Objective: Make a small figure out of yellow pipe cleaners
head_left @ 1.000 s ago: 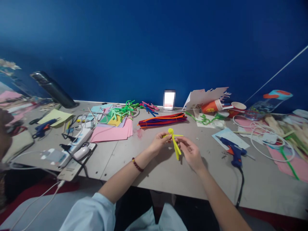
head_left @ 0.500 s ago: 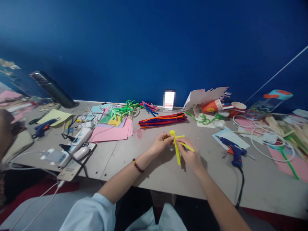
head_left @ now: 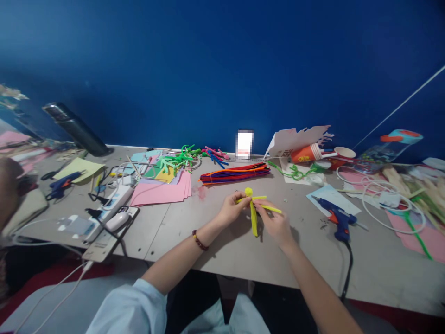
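A yellow pipe-cleaner figure (head_left: 254, 220) with a round coiled head is held upright over the table, between both hands. My left hand (head_left: 233, 208) is closed, pinching the figure just below its head. From the other side, my right hand (head_left: 277, 224) grips it with closed fingers where yellow strands cross; one strand sticks out to the right over those fingers. Beyond the hands lies a bundle of orange, red and purple pipe cleaners (head_left: 235, 174). The exact spot under the fingertips is hidden.
Pink paper sheets (head_left: 160, 192) and green pipe cleaners (head_left: 186, 157) lie to the left, near a power strip (head_left: 113, 204). On the right, a blue glue gun (head_left: 335, 215) trails its cord over the front edge. Paper cups (head_left: 308, 153) lean at the back.
The figure's lower strands have shifted slightly left and up. The strand by my right hand points a little higher. Both hands keep their hold in nearly the same place.
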A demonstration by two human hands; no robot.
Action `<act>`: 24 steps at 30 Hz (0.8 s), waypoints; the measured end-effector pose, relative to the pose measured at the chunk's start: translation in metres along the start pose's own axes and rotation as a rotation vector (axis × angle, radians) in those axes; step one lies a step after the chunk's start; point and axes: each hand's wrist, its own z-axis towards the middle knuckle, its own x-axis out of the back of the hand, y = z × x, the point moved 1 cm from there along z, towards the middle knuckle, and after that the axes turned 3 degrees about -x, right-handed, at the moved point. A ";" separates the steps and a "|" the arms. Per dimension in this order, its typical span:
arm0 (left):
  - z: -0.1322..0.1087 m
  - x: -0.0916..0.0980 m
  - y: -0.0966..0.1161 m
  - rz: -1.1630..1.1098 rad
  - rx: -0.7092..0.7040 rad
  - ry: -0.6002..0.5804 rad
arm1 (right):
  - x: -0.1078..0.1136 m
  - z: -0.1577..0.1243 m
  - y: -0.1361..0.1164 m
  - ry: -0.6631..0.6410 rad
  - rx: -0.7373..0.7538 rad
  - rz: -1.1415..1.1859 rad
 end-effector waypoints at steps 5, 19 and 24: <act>0.001 0.001 -0.001 -0.084 0.030 0.010 | -0.001 0.004 0.000 -0.011 -0.089 0.152; -0.005 -0.003 0.005 -0.131 0.138 -0.264 | 0.002 0.013 0.019 -0.034 -0.545 0.475; -0.007 -0.003 0.011 0.007 0.165 -0.321 | 0.007 0.013 0.013 0.044 -0.472 0.367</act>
